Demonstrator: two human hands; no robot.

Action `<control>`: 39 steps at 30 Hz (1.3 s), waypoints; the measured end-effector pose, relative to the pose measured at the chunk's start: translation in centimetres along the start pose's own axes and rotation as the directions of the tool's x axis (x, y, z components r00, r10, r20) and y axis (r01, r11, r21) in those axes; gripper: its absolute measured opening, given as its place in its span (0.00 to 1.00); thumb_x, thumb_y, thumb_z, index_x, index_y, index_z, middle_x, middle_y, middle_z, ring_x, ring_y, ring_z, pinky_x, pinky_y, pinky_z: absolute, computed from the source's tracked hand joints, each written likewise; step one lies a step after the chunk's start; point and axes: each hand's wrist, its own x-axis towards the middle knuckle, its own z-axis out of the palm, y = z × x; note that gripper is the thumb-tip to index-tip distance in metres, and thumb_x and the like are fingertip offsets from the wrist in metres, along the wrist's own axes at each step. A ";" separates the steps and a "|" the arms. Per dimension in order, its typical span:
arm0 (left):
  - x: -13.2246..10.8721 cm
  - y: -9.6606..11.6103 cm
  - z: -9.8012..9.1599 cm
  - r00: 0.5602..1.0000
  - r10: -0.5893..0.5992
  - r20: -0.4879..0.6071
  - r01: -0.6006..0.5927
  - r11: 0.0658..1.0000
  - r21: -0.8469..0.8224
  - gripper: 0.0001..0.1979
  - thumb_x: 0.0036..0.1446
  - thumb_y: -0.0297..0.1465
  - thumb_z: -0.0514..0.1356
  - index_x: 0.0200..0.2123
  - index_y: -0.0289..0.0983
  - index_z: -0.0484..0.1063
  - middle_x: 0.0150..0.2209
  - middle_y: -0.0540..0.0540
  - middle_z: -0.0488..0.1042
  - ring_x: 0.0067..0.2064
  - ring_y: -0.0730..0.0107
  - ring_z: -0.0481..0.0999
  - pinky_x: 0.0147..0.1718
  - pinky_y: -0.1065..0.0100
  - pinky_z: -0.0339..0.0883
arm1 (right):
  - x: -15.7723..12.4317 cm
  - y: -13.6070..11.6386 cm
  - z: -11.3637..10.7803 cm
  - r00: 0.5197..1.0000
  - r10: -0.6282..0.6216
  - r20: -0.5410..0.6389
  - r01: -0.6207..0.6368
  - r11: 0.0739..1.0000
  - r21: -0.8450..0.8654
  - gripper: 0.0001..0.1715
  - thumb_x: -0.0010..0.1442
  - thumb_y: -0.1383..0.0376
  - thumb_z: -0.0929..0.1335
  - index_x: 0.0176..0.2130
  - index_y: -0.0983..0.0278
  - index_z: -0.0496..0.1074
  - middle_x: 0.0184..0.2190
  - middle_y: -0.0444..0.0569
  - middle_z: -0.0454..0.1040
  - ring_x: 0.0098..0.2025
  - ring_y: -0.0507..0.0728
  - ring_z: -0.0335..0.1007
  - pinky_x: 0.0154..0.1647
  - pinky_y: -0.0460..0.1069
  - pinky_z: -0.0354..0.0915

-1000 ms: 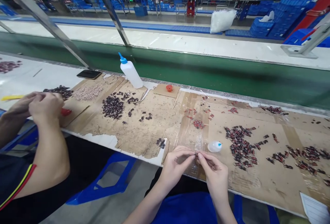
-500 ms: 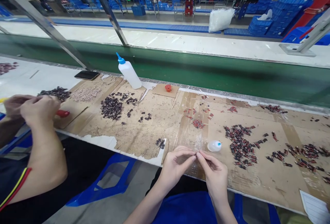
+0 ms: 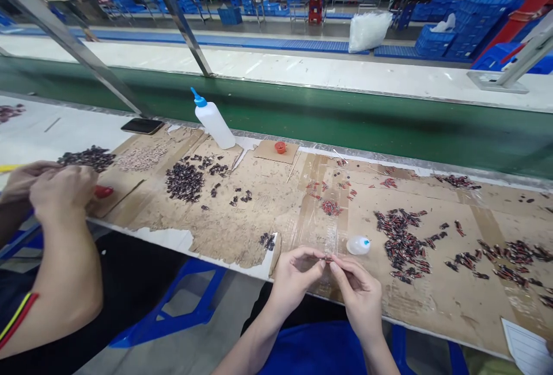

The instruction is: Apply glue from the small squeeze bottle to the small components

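My left hand (image 3: pixel 296 277) and my right hand (image 3: pixel 358 288) meet fingertip to fingertip over the front edge of the cardboard-covered table. Between their pinched thumbs and forefingers sits a tiny dark red part (image 3: pixel 327 258), mostly covered by the fingers; its exact kind is too small to make out. Just beyond my right hand lies a small white bottle (image 3: pixel 358 245) with a blue tip. A heap of black and red small parts (image 3: pixel 401 242) spreads to the right of it. Small red pieces (image 3: pixel 331 208) lie behind my hands, and a few black pieces (image 3: pixel 268 241) to their left.
At the left, a co-worker's hands (image 3: pixel 64 188) work near a red tool (image 3: pixel 102 191). A large squeeze bottle (image 3: pixel 215 124), a red cap-like cup (image 3: pixel 280 147), a phone (image 3: pixel 142 125) and a pile of black parts (image 3: pixel 185 181) stand along the table. A metal post (image 3: pixel 179 18) rises beyond.
My fingertips have parted slightly, so more of the small dark red part shows between them. The co-worker's hands and arm have shifted a little to the left.
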 end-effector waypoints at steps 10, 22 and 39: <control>-0.2 0.9 -0.7 0.987 0.121 0.105 -0.146 0.952 0.270 0.21 0.52 0.34 0.66 0.50 0.38 0.73 0.43 0.42 0.80 0.47 0.60 0.78 0.51 0.58 0.70 | -0.4 0.9 -3.3 0.934 -0.217 -0.284 0.136 0.950 -0.281 0.09 0.54 0.60 0.73 0.32 0.64 0.79 0.31 0.52 0.79 0.31 0.57 0.76 0.36 0.52 0.74; 2.8 -0.9 -10.1 0.886 0.462 0.021 -0.201 0.343 0.917 0.09 0.59 0.31 0.57 0.32 0.41 0.78 0.33 0.43 0.78 0.38 0.54 0.71 0.39 0.57 0.66 | 3.1 2.5 -6.1 0.881 -0.473 0.016 0.338 0.606 -0.721 0.32 0.55 0.45 0.69 0.51 0.63 0.72 0.44 0.57 0.76 0.53 0.68 0.64 0.54 0.66 0.62; 2.0 -1.4 -2.7 0.929 0.332 0.165 -0.346 0.615 0.709 0.12 0.59 0.25 0.59 0.37 0.46 0.80 0.35 0.47 0.80 0.43 0.59 0.74 0.51 0.52 0.57 | 2.6 2.5 -3.9 0.964 0.090 -0.250 -0.045 0.982 0.182 0.21 0.43 0.52 0.75 0.32 0.66 0.76 0.25 0.48 0.75 0.20 0.51 0.63 0.19 0.46 0.58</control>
